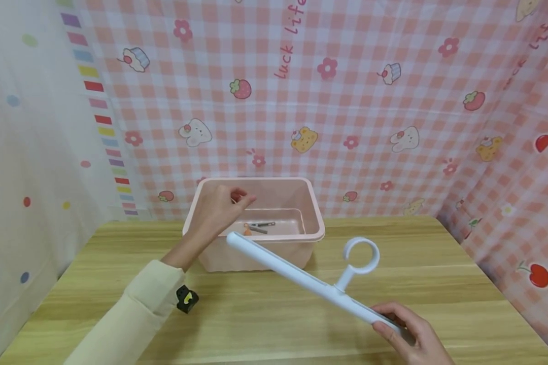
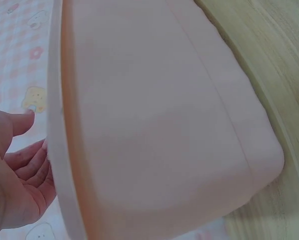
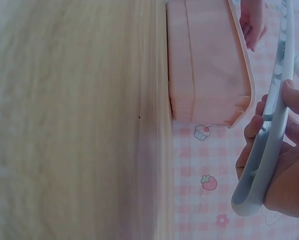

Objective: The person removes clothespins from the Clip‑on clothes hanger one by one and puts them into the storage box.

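Observation:
My right hand [image 1: 411, 332] grips one end of a pale blue plastic hanger [image 1: 297, 271], a straight bar with an open ring hook [image 1: 363, 253] rising from its middle. In the right wrist view, the hanger [image 3: 274, 135] shows a hollow, ribbed underside, with thumb and fingers round it. The bar slants up to the left, its far tip overlapping the front rim of a pink bin [image 1: 255, 258]. Over the bin's left side hangs my left hand [image 1: 219, 205], fingers loosely bent and nothing in them. The left wrist view shows this hand [image 2: 24, 180] beside the bin's rim.
Inside the bin lie a few small metal clips [image 1: 262, 224] and a small orange piece [image 1: 247, 230]. The bin stands on a wood-grain table [image 1: 265, 314], near its back edge. A pink checked curtain [image 1: 274, 111] hangs behind. A black strap device [image 1: 187, 299] sits at the left wrist.

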`<state>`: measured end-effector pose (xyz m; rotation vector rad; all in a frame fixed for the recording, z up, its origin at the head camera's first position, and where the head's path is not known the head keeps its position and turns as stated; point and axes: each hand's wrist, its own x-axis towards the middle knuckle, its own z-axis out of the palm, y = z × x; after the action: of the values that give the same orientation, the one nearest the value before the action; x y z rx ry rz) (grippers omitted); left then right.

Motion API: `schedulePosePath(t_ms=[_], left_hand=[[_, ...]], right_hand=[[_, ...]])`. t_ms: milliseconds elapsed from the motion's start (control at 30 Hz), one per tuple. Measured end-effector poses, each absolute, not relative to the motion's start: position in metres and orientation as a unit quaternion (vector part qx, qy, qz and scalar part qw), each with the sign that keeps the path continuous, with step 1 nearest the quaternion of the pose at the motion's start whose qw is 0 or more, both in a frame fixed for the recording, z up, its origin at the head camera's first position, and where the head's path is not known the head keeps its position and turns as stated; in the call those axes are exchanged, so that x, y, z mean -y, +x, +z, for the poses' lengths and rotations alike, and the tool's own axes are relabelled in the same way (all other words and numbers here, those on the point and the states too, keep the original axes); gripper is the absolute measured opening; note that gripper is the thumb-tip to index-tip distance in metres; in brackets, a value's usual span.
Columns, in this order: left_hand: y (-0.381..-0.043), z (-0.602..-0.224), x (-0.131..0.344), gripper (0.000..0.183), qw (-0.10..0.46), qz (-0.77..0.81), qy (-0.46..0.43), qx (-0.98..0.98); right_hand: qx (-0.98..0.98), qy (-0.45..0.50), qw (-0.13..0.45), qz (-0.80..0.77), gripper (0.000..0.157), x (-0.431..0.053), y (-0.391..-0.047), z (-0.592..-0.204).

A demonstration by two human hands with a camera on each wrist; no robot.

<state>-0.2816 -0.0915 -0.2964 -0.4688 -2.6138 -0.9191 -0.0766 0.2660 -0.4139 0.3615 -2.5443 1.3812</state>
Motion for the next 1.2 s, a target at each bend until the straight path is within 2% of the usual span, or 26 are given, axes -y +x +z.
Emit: schedulePosePath(t_ms=[200,333,633,867,1033,1200], left_hand=[[-0.277,-0.296,0.101,0.024,0.216,-0.332,-0.19,0.898],[-0.271,-0.294,0.108,0.023,0.219,-0.342,-0.193,0.893],[-0.24,-0.292,0.134,0.033,0.191,-0.371,-0.164,0.894],[-0.22,-0.297,0.162,0.03,0.215,-0.388,-0.132,0.887],[-0.209,-0.306,0.177,0.025,0.252,-0.413,-0.116,0.867],[-0.192,-0.319,0.183,0.026,0.263,-0.457,-0.098,0.844]], right_hand=[[0.869,0.122,0.106,0.467,0.018,-0.262,-0.077,-0.412],[0.869,0.127,0.102,0.466,0.018,-0.259,-0.078,-0.411],[0.878,0.149,0.097,0.445,0.019,-0.251,-0.078,-0.41],[0.875,0.206,0.125,0.42,0.023,-0.246,-0.082,-0.407],[0.876,0.227,0.124,0.407,0.025,-0.243,-0.085,-0.405],[0.869,0.266,0.13,0.396,0.029,-0.242,-0.088,-0.402]])
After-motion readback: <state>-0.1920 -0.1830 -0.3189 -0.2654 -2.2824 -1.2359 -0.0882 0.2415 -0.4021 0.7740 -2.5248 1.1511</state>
